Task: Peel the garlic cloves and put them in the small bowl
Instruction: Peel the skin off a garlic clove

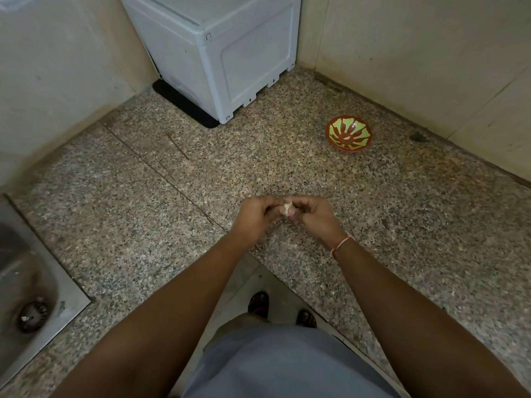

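Observation:
A small pale piece of garlic point(287, 208) is held between both hands above the speckled granite counter point(287, 168). My left hand point(254, 218) pinches it from the left with curled fingers. My right hand point(314, 218) pinches it from the right; a red and white thread circles that wrist. The small bowl point(348, 133), red-brown outside with a green and red pattern inside, stands on the counter to the far right, well apart from the hands. One or two pale cloves seem to lie in it.
A white plastic appliance point(230, 53) stands on a black mat in the back corner. A steel sink point(31, 282) with a drain is set in the counter at the left. Tiled walls point(431, 53) close the back and right. A dark stone-like bit point(418, 137) lies by the right wall.

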